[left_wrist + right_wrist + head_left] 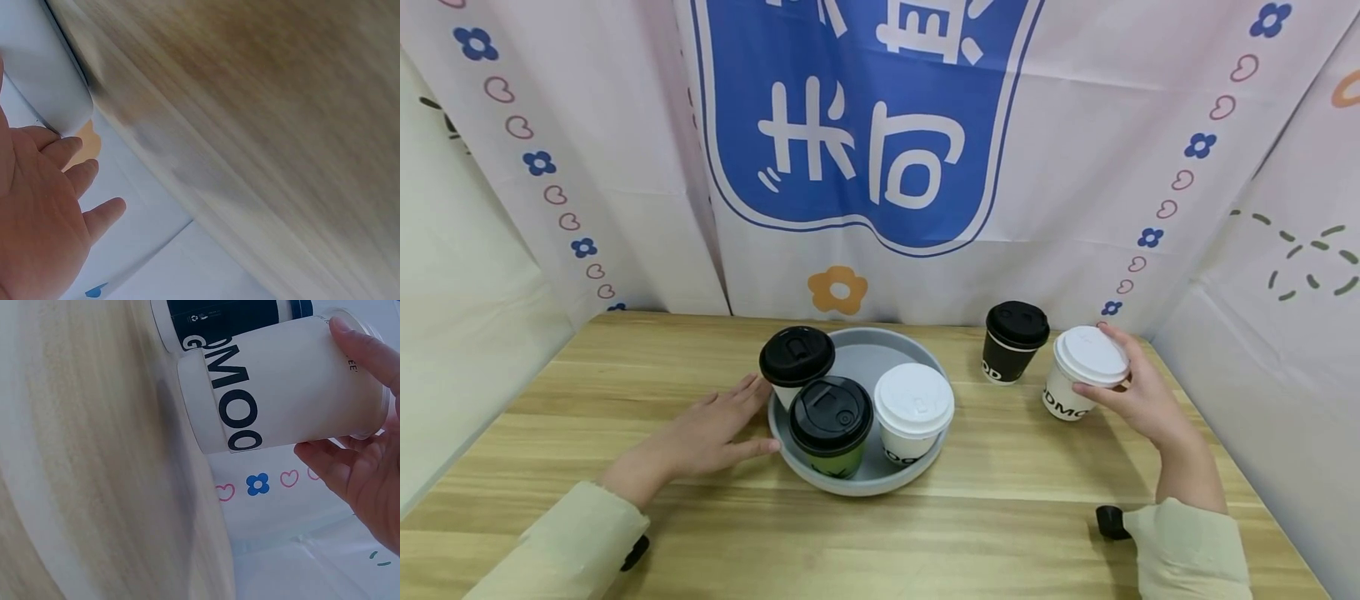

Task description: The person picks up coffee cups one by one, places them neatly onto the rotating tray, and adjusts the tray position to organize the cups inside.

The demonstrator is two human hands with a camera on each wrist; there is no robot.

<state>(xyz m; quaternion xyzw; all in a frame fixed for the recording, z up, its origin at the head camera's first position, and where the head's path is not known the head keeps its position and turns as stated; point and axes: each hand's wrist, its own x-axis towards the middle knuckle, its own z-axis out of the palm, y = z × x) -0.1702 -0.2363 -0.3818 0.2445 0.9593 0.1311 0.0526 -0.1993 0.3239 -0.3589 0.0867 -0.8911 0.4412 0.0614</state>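
My right hand (1141, 398) grips a white paper coffee cup (294, 387) with a white lid, thumb on one side and fingers on the other, near the lid. The cup is upright; whether its base touches the table I cannot tell. Just left of it stands a black paper cup (1013, 343) with a black lid. At the left rim of a round grey tray (868, 337), my left hand (711, 429) lies with fingers extended, against the tray's side. In the tray are a black-lidded white cup (796, 358), a black-lidded green cup (831, 425) and a white-lidded white cup (913, 412).
A wooden table (970, 533) bears everything. Behind it hangs a white cloth (1075, 167) with a blue printed panel (857, 125), reaching down to the table's back edge. Pale cloth walls (1277, 333) close in both sides.
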